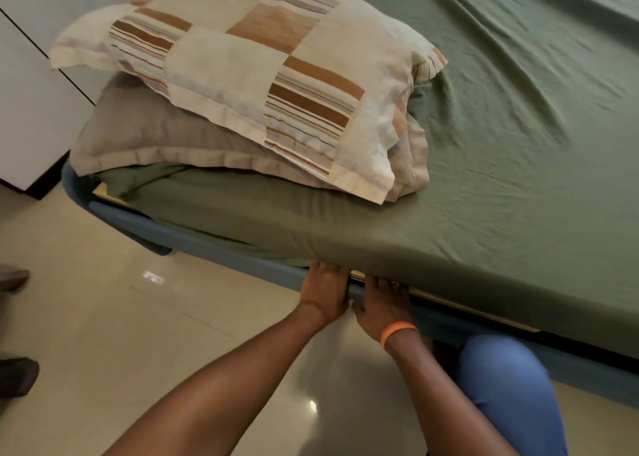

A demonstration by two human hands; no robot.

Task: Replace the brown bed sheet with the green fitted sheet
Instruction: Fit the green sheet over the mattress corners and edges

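The green fitted sheet (501, 137) covers the mattress, wrinkled on top and stretched over the near side. My left hand (323, 291) and my right hand (382, 305), with an orange wristband, sit side by side at the mattress's lower edge. The fingertips of both are hidden under the sheet's hem, between the mattress and the blue bed frame (221, 248). No brown sheet is in view.
Two stacked pillows lie at the bed's left end: a striped patchwork pillow (249, 75) on a beige pillow (152, 137). White cupboard doors (31, 109) stand beyond. The glossy tiled floor (103, 317) lies below. Shoes (14, 376) show at the left edge. My knee (501, 386) rests by the frame.
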